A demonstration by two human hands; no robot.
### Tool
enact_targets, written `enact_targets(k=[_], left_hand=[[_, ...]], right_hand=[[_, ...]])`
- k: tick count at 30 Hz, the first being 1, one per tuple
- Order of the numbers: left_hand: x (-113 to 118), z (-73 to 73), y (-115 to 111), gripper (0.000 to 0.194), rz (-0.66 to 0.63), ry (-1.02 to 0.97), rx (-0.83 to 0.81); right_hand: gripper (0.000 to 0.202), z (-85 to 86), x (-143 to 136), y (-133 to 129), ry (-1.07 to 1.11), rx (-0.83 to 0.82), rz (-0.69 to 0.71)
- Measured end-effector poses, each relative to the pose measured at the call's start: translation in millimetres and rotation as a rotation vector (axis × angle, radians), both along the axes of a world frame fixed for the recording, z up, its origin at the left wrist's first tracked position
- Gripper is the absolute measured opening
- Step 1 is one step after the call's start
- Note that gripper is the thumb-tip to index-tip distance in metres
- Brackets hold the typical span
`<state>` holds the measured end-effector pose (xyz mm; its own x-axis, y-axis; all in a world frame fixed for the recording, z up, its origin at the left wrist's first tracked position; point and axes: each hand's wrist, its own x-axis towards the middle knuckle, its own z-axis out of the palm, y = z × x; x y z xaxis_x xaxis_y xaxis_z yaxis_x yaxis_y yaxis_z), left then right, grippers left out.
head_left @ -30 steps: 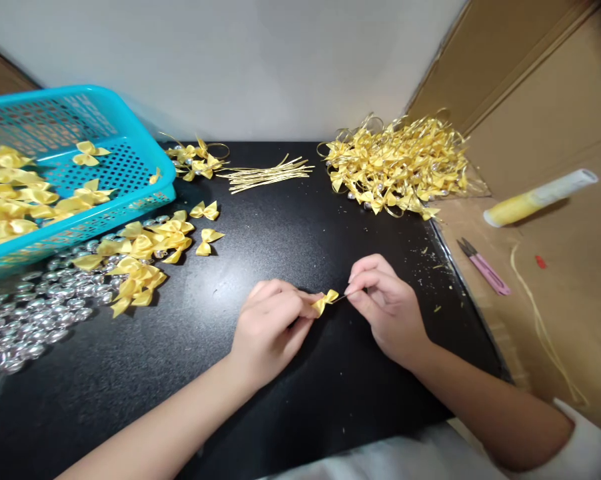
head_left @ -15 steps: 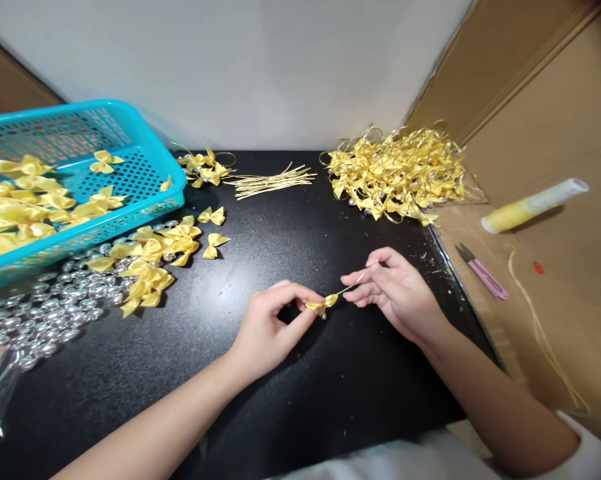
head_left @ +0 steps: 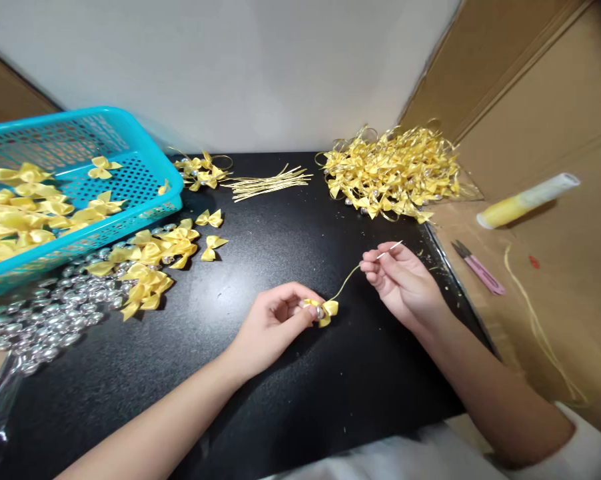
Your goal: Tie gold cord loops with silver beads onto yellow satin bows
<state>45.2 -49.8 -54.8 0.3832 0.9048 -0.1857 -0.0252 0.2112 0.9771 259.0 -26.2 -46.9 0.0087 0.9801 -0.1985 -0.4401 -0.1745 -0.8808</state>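
Note:
Pinched in my left hand (head_left: 275,323) is a yellow ribbon bow (head_left: 329,309) with a small silver bead against it, just above the black tabletop (head_left: 300,400). A thin gold cord (head_left: 344,283) runs in a curve from the bow up to my right hand (head_left: 405,280). My right fingers are closed on a thin, shiny needle (head_left: 391,249), whose tip sticks out past the fingertips. Where cord and needle meet is hidden by the fingers.
On the left, a blue basket (head_left: 150,213) holds yellow bows, with silver beads (head_left: 55,313) and loose bows (head_left: 150,283) beside it. Cut gold cords (head_left: 270,183) lie at the back, near a heap of finished bows (head_left: 390,173). Pink snips (head_left: 480,270) and a tube (head_left: 528,200) lie right.
My right hand has moved up and right, away from the left, drawing out a longer stretch of cord. The bow has turned in my left fingers, showing its bead.

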Motion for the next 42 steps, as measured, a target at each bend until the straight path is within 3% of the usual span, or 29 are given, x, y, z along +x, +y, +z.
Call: enact_targets(k=[6,9,16,28,42], left_hand=[[3.3,-1.5,0.7,0.017,0.002,-0.392,-0.377],[2.7,-2.6,2.7,0.016,-0.026,-0.473,-0.457],[-0.2,-4.0,3.6,0.021,-0.049,-0.506,-0.401],[0.9,-4.3,1.3,0.022,-0.026,-0.389,-0.381],[3.3,-6.4,-0.1,0.022,-0.075,-0.310,-0.327]], right_hand=[[0.027,-3.6,-5.2,0.8,0.121,-0.108,0.031],[0.029,-6.6,-6.6,0.0,0.110,-0.136,0.042],[0.030,-12.3,-5.2,0.5,0.094,-0.204,-0.004],[0.023,-14.1,-1.4,5.1,0.062,-0.250,-0.093],[0.022,-5.8,-1.0,6.5,0.051,-0.259,-0.170]])
